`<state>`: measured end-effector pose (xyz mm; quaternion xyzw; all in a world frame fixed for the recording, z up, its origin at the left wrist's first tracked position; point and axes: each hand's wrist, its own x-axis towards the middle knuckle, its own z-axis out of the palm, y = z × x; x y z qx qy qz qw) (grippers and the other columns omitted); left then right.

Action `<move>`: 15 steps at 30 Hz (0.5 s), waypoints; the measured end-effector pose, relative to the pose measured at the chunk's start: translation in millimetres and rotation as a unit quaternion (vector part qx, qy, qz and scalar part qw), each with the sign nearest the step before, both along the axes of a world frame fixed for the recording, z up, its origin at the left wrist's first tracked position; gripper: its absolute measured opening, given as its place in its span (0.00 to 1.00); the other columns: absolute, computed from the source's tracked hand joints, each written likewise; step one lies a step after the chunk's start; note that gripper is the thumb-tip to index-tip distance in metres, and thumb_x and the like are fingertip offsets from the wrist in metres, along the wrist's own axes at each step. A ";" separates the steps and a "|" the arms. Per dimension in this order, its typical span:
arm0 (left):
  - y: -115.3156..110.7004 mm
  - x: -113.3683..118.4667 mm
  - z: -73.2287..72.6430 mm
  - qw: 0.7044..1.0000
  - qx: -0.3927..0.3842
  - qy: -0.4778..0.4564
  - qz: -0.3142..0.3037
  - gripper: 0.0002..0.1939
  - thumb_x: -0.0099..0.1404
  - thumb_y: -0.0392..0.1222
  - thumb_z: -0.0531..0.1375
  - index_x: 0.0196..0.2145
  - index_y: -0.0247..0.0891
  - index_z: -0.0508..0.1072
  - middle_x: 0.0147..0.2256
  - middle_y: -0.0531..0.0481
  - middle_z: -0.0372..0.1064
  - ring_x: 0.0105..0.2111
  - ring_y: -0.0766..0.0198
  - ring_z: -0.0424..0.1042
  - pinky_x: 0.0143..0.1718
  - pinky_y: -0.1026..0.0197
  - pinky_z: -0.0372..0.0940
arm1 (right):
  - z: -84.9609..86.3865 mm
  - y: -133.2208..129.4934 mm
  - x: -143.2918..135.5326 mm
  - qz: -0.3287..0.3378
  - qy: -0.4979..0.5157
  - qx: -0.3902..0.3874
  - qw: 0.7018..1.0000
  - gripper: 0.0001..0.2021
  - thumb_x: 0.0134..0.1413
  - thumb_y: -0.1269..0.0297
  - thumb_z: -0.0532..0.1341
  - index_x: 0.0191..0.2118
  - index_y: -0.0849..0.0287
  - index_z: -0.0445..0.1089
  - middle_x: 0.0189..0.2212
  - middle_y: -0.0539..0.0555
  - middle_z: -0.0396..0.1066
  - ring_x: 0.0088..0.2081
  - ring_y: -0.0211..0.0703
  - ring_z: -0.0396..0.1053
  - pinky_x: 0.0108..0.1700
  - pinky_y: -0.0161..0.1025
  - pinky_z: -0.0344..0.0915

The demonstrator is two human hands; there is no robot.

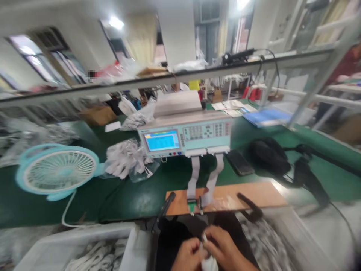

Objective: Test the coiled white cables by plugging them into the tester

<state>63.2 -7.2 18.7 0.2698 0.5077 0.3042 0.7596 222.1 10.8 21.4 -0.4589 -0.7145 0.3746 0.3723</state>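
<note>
At the bottom centre, above the lap, my left hand [188, 255] and my right hand [222, 246] are close together, fingers pinched round a small white cable [209, 263]. Blur hides its details. Beyond them a wooden board [234, 195] lies along the bench edge. Two grey ribbon cables [193, 177] run from a tester [184, 135] with a lit blue screen down to small connectors [192, 207] on that board.
A light-blue fan [59, 171] and bagged white cables [124, 158] are on the left. A phone [239, 162] and black bag [269, 156] lie right. White bins [132, 241] of cables flank the lap. A shelf [113, 87] crosses above.
</note>
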 end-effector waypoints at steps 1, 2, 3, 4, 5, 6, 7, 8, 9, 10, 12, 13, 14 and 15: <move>1.9 1.4 -1.6 1.000 0.021 0.019 0.007 0.14 0.55 0.50 0.64 0.29 0.34 0.71 0.22 0.55 0.67 0.21 0.68 0.66 0.21 0.65 0.65 | -0.4 4.2 -2.2 -0.001 0.039 -0.052 0.998 0.04 0.51 0.63 0.59 0.29 0.57 0.68 0.25 0.49 0.68 0.29 0.40 0.65 0.32 0.35 0.61; 3.3 3.2 -2.7 0.998 0.047 0.040 0.021 0.17 0.52 0.52 0.65 0.26 0.34 0.70 0.19 0.56 0.65 0.18 0.69 0.64 0.18 0.66 0.64 | -1.4 8.2 -4.4 -0.014 0.089 -0.103 0.991 0.05 0.50 0.63 0.59 0.27 0.58 0.66 0.23 0.48 0.66 0.26 0.39 0.63 0.29 0.34 0.59; 4.3 5.2 -3.4 0.995 0.073 0.058 0.040 0.18 0.51 0.54 0.65 0.25 0.34 0.70 0.18 0.57 0.63 0.17 0.70 0.63 0.17 0.66 0.63 | -2.6 11.6 -6.7 -0.027 0.133 -0.141 0.981 0.07 0.50 0.62 0.59 0.26 0.59 0.65 0.21 0.47 0.64 0.25 0.37 0.61 0.28 0.34 0.58; 5.0 7.2 -3.8 0.991 0.096 0.072 0.061 0.20 0.51 0.56 0.64 0.25 0.34 0.70 0.17 0.57 0.63 0.16 0.70 0.62 0.16 0.66 0.63 | -4.1 14.5 -9.2 -0.046 0.173 -0.172 0.969 0.09 0.50 0.61 0.59 0.24 0.59 0.63 0.20 0.46 0.61 0.23 0.36 0.58 0.26 0.33 0.56; 5.6 9.0 -3.9 0.987 0.111 0.079 0.081 0.20 0.52 0.57 0.62 0.25 0.34 0.70 0.18 0.56 0.64 0.16 0.70 0.63 0.16 0.66 0.63 | -5.5 16.8 -11.7 -0.063 0.206 -0.193 0.957 0.11 0.49 0.59 0.59 0.23 0.59 0.62 0.19 0.46 0.60 0.22 0.35 0.56 0.25 0.33 0.55; 6.2 10.6 -4.1 0.986 0.116 0.077 0.097 0.20 0.52 0.57 0.62 0.26 0.34 0.70 0.19 0.56 0.64 0.16 0.70 0.63 0.16 0.67 0.63 | -6.8 18.6 -14.4 -0.078 0.231 -0.206 0.948 0.12 0.49 0.58 0.59 0.22 0.59 0.61 0.18 0.45 0.58 0.22 0.35 0.55 0.25 0.33 0.54; 6.7 11.9 -4.5 0.984 0.121 0.075 0.110 0.20 0.53 0.57 0.62 0.27 0.34 0.70 0.19 0.55 0.65 0.17 0.70 0.64 0.16 0.67 0.63 | -7.8 20.1 -16.9 -0.091 0.250 -0.214 0.940 0.13 0.49 0.57 0.59 0.22 0.59 0.60 0.18 0.45 0.57 0.21 0.34 0.54 0.25 0.33 0.53; 7.3 12.9 -5.2 0.982 0.127 0.073 0.119 0.20 0.53 0.56 0.61 0.27 0.34 0.70 0.19 0.55 0.65 0.17 0.70 0.65 0.16 0.67 0.63 | -8.4 21.3 -19.2 -0.102 0.264 -0.219 0.934 0.13 0.48 0.56 0.59 0.21 0.59 0.60 0.17 0.45 0.57 0.21 0.34 0.54 0.24 0.33 0.53; 8.0 13.5 -6.1 0.981 0.134 0.072 0.124 0.19 0.54 0.56 0.61 0.28 0.34 0.70 0.19 0.55 0.66 0.17 0.69 0.65 0.17 0.68 0.63 | -8.7 22.5 -21.1 -0.107 0.273 -0.224 0.929 0.14 0.48 0.56 0.59 0.21 0.59 0.60 0.17 0.45 0.57 0.21 0.34 0.53 0.24 0.33 0.53; 8.6 14.0 -7.1 0.980 0.139 0.071 0.127 0.19 0.55 0.55 0.61 0.28 0.34 0.70 0.19 0.55 0.66 0.18 0.69 0.66 0.17 0.68 0.63 | -8.6 23.7 -22.5 -0.110 0.280 -0.228 0.926 0.14 0.48 0.56 0.60 0.21 0.59 0.61 0.17 0.45 0.57 0.20 0.34 0.53 0.24 0.33 0.52; 9.8 14.0 -8.5 0.979 0.145 0.073 0.124 0.18 0.56 0.54 0.60 0.30 0.34 0.70 0.19 0.55 0.66 0.18 0.69 0.66 0.17 0.68 0.62 | -7.2 25.5 -24.1 -0.112 0.289 -0.236 0.921 0.14 0.47 0.55 0.60 0.21 0.59 0.62 0.17 0.45 0.58 0.20 0.34 0.54 0.23 0.33 0.52; 10.5 13.5 -8.7 0.978 0.149 0.076 0.121 0.17 0.57 0.54 0.59 0.30 0.34 0.70 0.19 0.55 0.66 0.18 0.68 0.66 0.17 0.68 0.62 | -5.9 26.2 -24.4 -0.111 0.294 -0.239 0.919 0.14 0.47 0.55 0.60 0.21 0.60 0.62 0.17 0.45 0.58 0.20 0.34 0.54 0.23 0.33 0.52; 11.2 12.5 -8.5 0.978 0.152 0.080 0.117 0.17 0.58 0.54 0.59 0.30 0.35 0.70 0.20 0.55 0.66 0.18 0.68 0.66 0.17 0.68 0.62 | -4.4 26.6 -24.4 -0.110 0.300 -0.243 0.916 0.15 0.46 0.54 0.61 0.21 0.60 0.63 0.17 0.45 0.58 0.19 0.34 0.54 0.23 0.33 0.52; 12.2 10.8 -7.8 0.978 0.154 0.083 0.110 0.17 0.59 0.53 0.58 0.29 0.35 0.70 0.20 0.54 0.66 0.18 0.68 0.66 0.17 0.68 0.61 | -2.8 26.8 -24.5 -0.109 0.308 -0.248 0.912 0.15 0.46 0.54 0.62 0.22 0.60 0.63 0.17 0.45 0.59 0.19 0.34 0.54 0.23 0.33 0.52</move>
